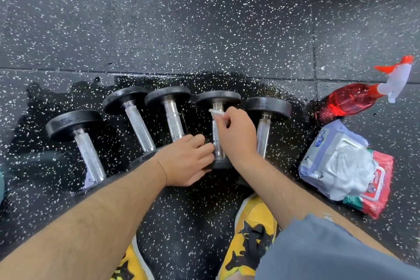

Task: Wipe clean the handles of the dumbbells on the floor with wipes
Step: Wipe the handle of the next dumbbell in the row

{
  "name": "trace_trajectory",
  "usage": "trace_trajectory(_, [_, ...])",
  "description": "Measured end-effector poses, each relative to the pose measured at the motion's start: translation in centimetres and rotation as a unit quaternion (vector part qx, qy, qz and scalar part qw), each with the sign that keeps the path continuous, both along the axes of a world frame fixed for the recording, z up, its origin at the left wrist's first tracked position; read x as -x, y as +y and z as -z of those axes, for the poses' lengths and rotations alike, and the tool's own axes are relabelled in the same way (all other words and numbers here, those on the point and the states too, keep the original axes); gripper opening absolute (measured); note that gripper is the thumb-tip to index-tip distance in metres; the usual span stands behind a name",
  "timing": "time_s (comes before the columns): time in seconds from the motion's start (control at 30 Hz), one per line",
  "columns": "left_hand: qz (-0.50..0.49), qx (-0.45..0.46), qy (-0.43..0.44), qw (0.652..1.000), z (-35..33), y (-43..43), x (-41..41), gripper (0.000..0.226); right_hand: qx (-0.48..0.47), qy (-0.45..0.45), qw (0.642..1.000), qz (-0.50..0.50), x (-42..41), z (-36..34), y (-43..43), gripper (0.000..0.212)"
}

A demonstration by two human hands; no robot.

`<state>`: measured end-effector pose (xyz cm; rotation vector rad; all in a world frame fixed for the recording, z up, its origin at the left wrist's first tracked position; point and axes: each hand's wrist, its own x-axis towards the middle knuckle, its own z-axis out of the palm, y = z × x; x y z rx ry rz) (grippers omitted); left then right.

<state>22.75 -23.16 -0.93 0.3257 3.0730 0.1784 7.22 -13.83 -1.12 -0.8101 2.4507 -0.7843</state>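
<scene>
Head view, looking down: five dumbbells (173, 120) lie side by side on a black, white-flecked rubber floor (204, 18), each with round black heads and a knurled, silvery metal handle. The floor under and around them is darker and glistens wet. Their handles run away from the person, fanning slightly to the left.

The fourth dumbbell (216, 136), counting from the left, is the one under both hands. Its handle shows bright and shiny between them, with the far black head just beyond. The right hand (238, 134) is over the far part of that handle, thumb and fingers pinching a small folded white wipe (216, 113) against the metal. The left hand (186, 161) clasps the near end of the same dumbbell, fingers curled at the base of the handle and thumb underneath by the near head.

To the right, a spray bottle (350, 100) of red liquid lies on its side. Nearer the person sits a pale blue wipe pack (327, 161), open with white sheets bulging out, on top of a red pack (381, 188). Yellow and black shoes (252, 234) stand at the bottom.
</scene>
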Motion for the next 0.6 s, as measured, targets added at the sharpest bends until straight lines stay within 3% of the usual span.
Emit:
trace_trajectory(0.17, [0.001,-0.004,0.002,1.0,0.0,0.0,0.0,0.029,-0.034,0.09,0.994,-0.054,0.7,-0.6,-1.6,0.03])
trace_trajectory(0.33, [-0.001,-0.008,0.007,1.0,0.1,-0.1,0.1,0.03,0.01,0.218,0.967,-0.128,-0.8,0.7,-0.4,0.023])
trace_trajectory(0.6, [-0.006,-0.014,0.015,1.0,0.3,0.0,-0.2,0.031,0.01,0.194,0.974,-0.117,-0.6,0.8,-0.5,0.015])
